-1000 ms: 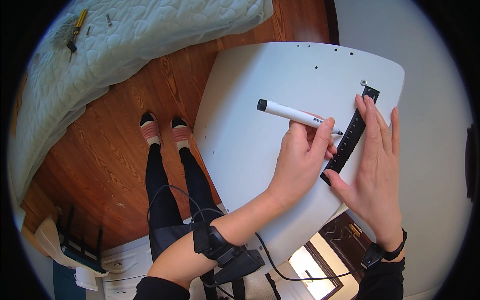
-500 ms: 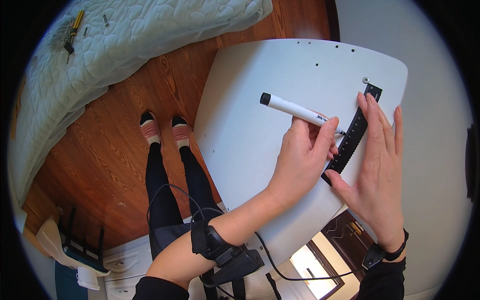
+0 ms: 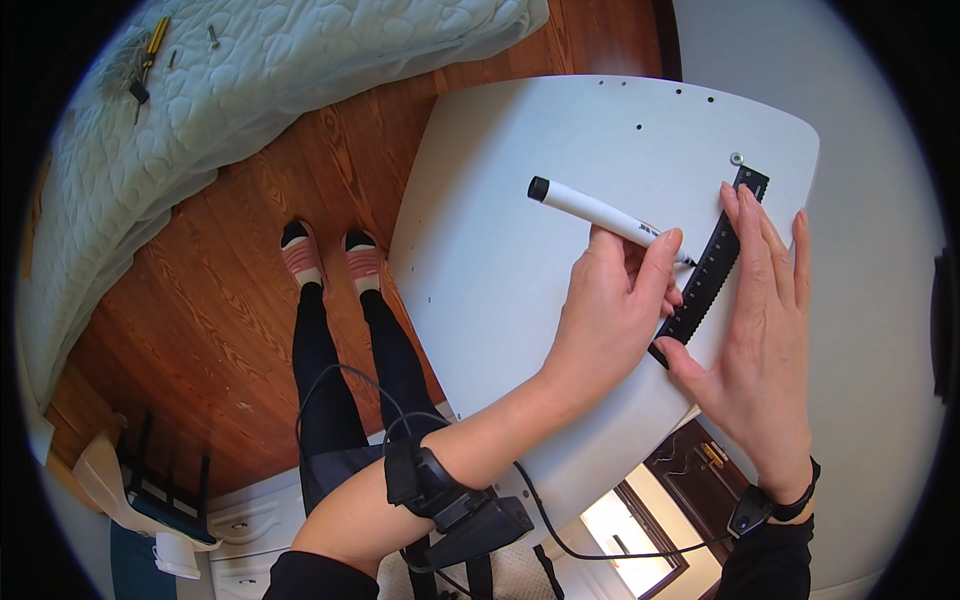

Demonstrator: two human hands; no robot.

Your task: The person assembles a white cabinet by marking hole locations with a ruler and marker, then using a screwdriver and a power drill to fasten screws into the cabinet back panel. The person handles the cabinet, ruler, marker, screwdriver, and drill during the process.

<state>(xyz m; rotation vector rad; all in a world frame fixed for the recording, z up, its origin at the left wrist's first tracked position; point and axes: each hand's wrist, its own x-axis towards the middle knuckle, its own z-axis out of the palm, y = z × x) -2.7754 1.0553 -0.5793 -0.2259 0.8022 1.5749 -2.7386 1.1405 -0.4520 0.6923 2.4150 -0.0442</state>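
My left hand [image 3: 612, 300] is closed around a white marker [image 3: 600, 213] with a black end, its dark tip touching down beside the long edge of a black ruler [image 3: 712, 262]. The ruler lies slantwise on a large white panel [image 3: 520, 220]. My right hand [image 3: 755, 320] rests flat over the ruler, fingers stretched along its upper part and thumb near its lower end. Just past the ruler's upper end, a small round metal fitting [image 3: 737, 159] sits on the panel. Any drawn line under the marker tip is too small to tell.
Several small dark holes [image 3: 679, 92] dot the panel's far part. On a quilted white mattress [image 3: 330, 60] at the far left lie a yellow-and-black tool [image 3: 155, 48] and a screw [image 3: 213, 37]. A black cable [image 3: 560, 548] hangs between my wrist bands.
The marker's rear end has shifted slightly up and right, with its tip still beside the ruler. My right hand and the ruler keep their places on the panel.
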